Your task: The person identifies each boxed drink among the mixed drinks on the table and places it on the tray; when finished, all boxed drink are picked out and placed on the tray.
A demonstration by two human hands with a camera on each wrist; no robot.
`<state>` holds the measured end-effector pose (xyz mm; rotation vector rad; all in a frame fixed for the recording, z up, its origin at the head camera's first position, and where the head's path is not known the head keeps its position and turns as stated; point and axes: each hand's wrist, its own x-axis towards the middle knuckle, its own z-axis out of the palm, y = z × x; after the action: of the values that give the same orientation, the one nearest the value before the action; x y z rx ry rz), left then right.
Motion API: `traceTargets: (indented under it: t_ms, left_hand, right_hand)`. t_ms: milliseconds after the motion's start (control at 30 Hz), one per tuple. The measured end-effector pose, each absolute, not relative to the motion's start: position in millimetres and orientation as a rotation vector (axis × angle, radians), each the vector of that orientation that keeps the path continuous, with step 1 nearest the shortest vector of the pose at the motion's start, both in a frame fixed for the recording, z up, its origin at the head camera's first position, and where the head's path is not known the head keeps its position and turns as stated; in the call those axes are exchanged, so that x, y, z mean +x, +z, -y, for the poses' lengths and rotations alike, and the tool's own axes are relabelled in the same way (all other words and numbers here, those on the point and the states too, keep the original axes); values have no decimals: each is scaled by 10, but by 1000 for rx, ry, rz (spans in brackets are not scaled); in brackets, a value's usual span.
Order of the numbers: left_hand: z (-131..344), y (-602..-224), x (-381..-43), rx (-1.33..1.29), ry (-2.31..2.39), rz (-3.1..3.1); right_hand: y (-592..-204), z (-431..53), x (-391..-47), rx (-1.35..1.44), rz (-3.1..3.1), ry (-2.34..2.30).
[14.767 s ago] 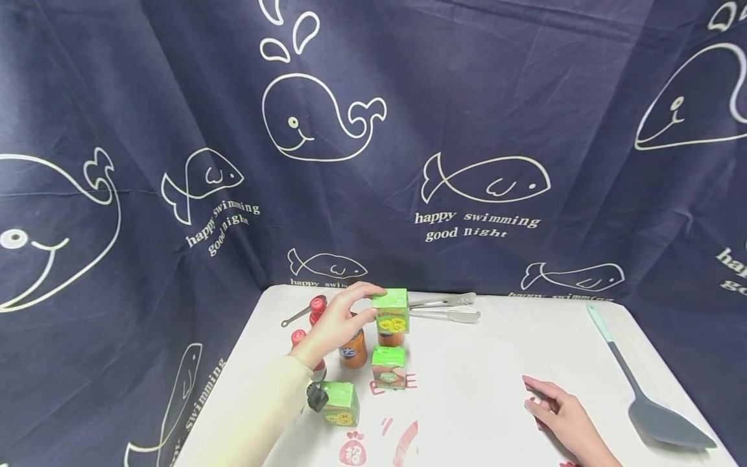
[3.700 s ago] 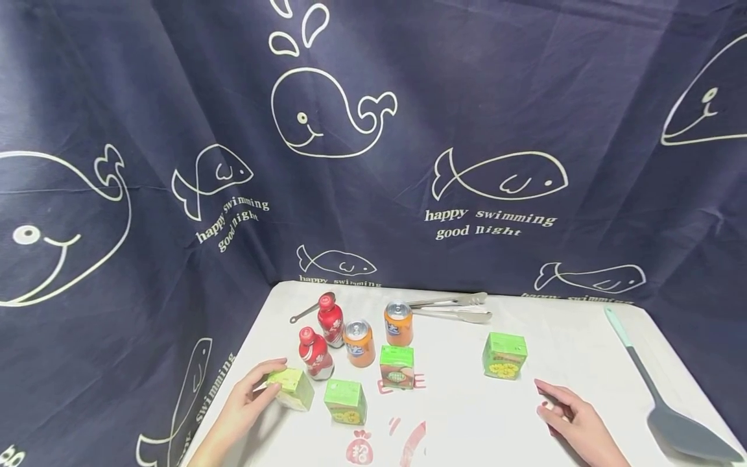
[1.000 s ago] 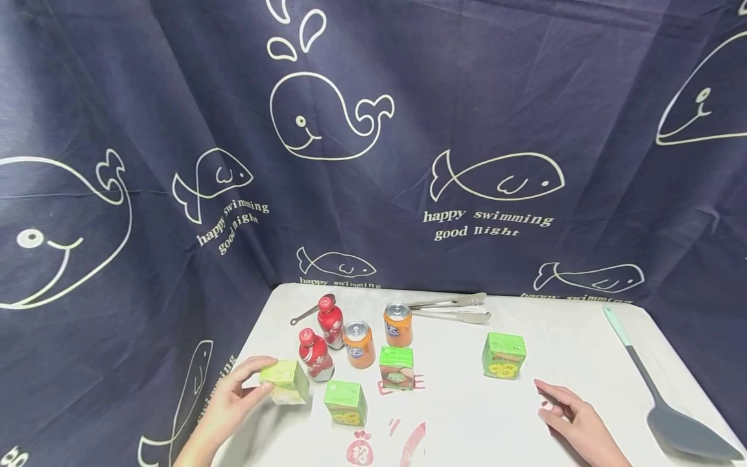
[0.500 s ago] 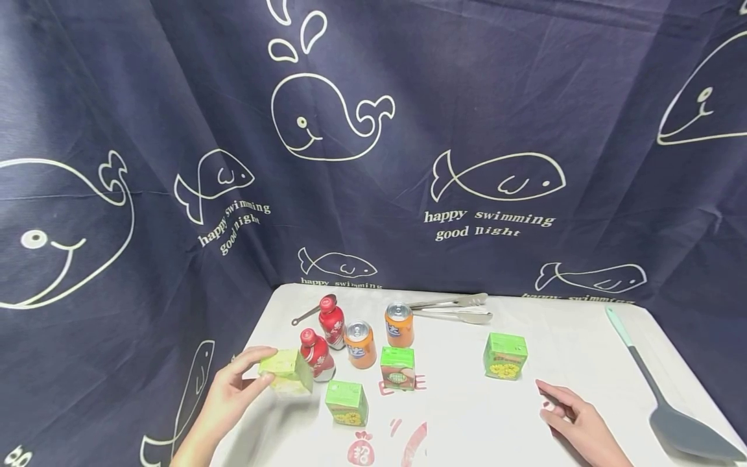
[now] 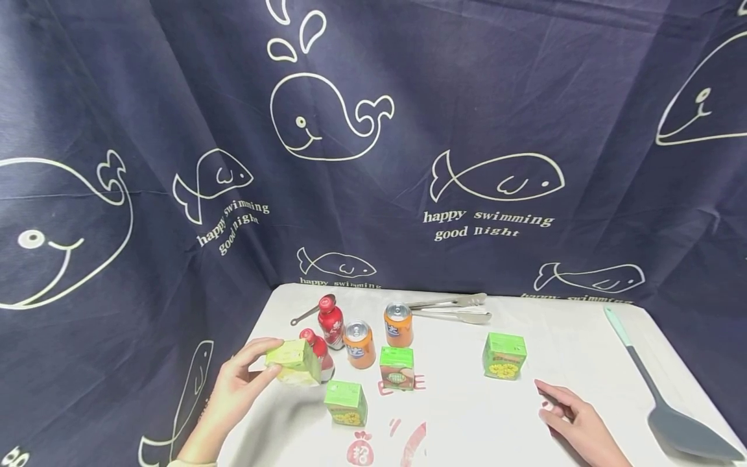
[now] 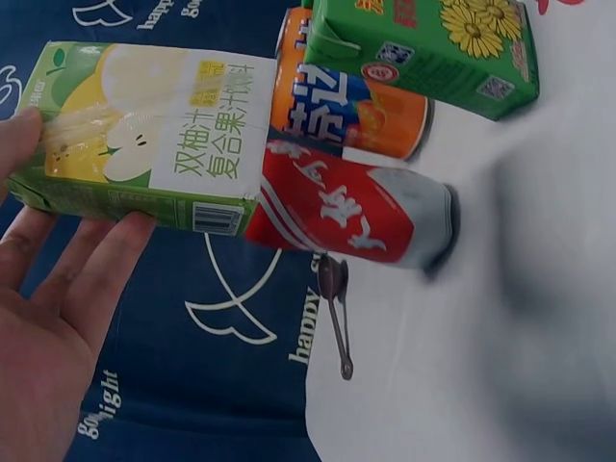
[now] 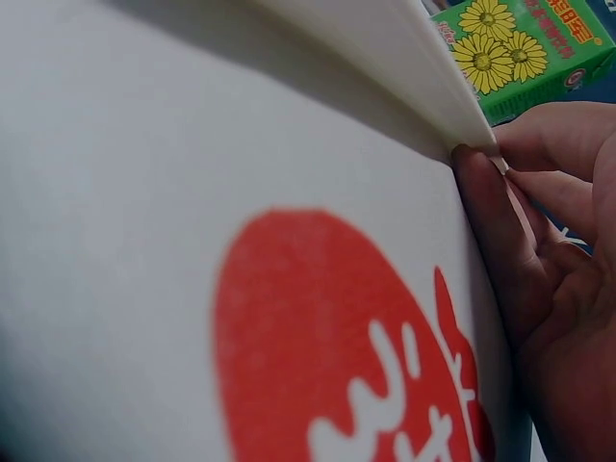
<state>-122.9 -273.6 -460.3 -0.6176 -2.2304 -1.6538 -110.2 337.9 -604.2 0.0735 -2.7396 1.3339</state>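
My left hand (image 5: 233, 383) grips a yellow-green juice carton (image 5: 294, 362) between thumb and fingers. The carton is tilted and off the table, its shadow below, and it overlaps the nearer red bottle (image 5: 323, 353) in the head view. In the left wrist view, fruit pictures and Chinese print show on the juice carton (image 6: 154, 135). My right hand (image 5: 574, 415) stays low at the right of the table. In the right wrist view, the right hand (image 7: 558, 289) pinches the edge of a white sheet-like thing with red print (image 7: 279, 289); its full shape is hidden.
Another red bottle (image 5: 331, 322) and two orange cans (image 5: 359, 347) stand by the carton. Green drink cartons stand in front (image 5: 345, 403), mid-table (image 5: 397, 368) and toward the right (image 5: 504, 357). Metal utensils (image 5: 461, 316) and a spoon (image 5: 303, 316) lie behind; a grey spatula (image 5: 677, 421) lies right.
My left hand has raised the juice carton and moved it right, toward the bottles. A green carton held over a can 14.8 s ago now stands at the right. My right hand has barely moved.
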Motion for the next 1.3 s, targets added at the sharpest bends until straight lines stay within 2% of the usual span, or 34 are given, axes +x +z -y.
traceTargets:
  t_ms: [667,1300]
  left_hand:
    - [2309,-4483,-1398,-726,-1701,2157]
    - [1873,-4412,-1543,-690,-1761,2225]
  right_hand:
    - [-6049,-3405,-1096,64,2742,1348]
    - [-6015,-3363,-1100,72,2738,1345]
